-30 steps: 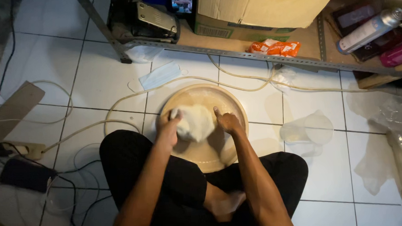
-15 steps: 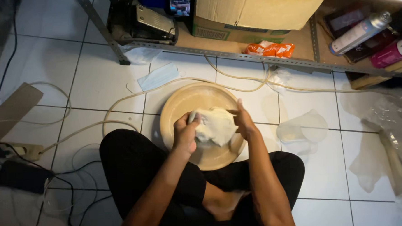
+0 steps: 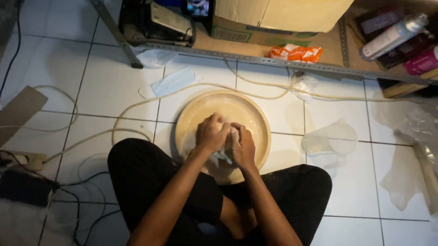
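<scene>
Head view, near to far. Nearest me, the black-trousered crossed legs [image 3: 183, 198] frame the work. Both hands are closed together on a wad of pale, wet-looking cloth [image 3: 228, 148] — the left hand [image 3: 211, 133] clenched over the top, the right hand [image 3: 242, 145] gripping its near side — held low inside the round, shallow, cream-coloured basin [image 3: 252, 111] that rests on the white glazed floor tiles [image 3: 104, 88]. I judge the step to be wringing or kneading; done well, I would keep the wad over the basin's middle, twist the fists in opposite senses, and press down evenly so the light basin does not tip or skid on smooth tile. Just right of the basin stands a translucent plastic jug [image 3: 328, 142]. Beyond it a limp, pale blue face mask [image 3: 174, 81] and a beige hose [image 3: 144, 104] lie on the tiles. Farthest — a grey perforated metal shelf rail [image 3: 275, 62] carrying a brown cardboard box [image 3: 278, 12].
</scene>
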